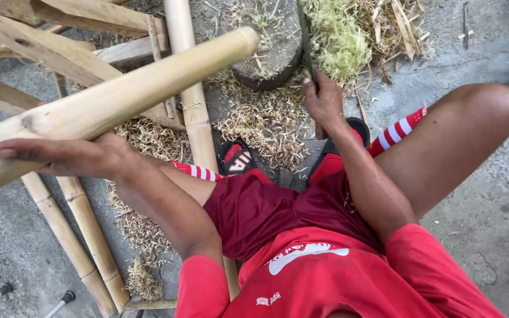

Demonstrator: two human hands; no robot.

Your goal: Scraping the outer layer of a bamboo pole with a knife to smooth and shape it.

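Bamboo dominates the left: a thick pale-yellow bamboo pole (107, 103) runs diagonally from lower left up toward centre, w/ the left hand (72, 156) under and around it, grip closed on the pole, thumb stretched along its underside, holding it off the ground. Below it two thinner tan bamboo poles (78, 235) lie on the grey concrete floor (490, 224), and behind it stands a rough wooden frame (60, 41). Another upright bamboo length (192, 100) sits at centre, ringed by heaps of curly pale shavings (263, 121). Further right, the right hand (325, 100) is closed around the handle of a dark-bladed knife (306, 35), blade pointing up and away toward a flat round stone block (278, 56) and a pile of greenish shavings (337, 32). Person sits in red shorts and red shirt (319, 259), knees apart. Step looks like a pause btwn scraping passes: pole lifted, blade off it, the two well apart. Next move prob. calls for bringing the pole's end down onto a firm rest and setting the blade to its skin at a shallow angle, away from the holding hand.
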